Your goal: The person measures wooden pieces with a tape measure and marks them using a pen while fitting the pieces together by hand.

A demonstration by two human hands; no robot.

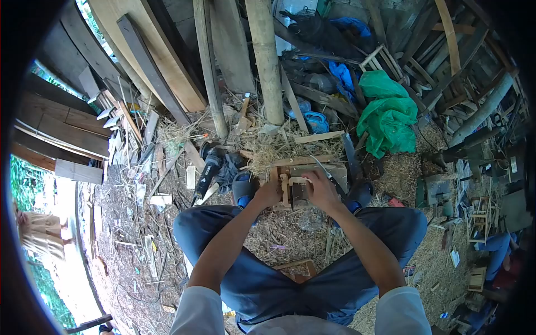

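Observation:
My left hand (269, 193) is closed around a small brown wooden piece (285, 190), low between my feet. My right hand (322, 190) grips a pale C-shaped piece (299, 180) whose far side is hidden by the fingers. The two held pieces meet or lie close together; I cannot tell whether they are joined. A narrow dark part shows just below them. Beneath both hands is a low wooden block or board (336, 171). A thin dark strip, perhaps a blade, runs beside my right hand.
A black power tool (209, 174) lies left of my left foot. Dry shavings and wood scraps cover the ground. Planks (167, 61) and a bamboo post (264, 61) stand ahead. A green plastic sheet (388, 114) sits at the right. Another person (497, 254) is at the far right.

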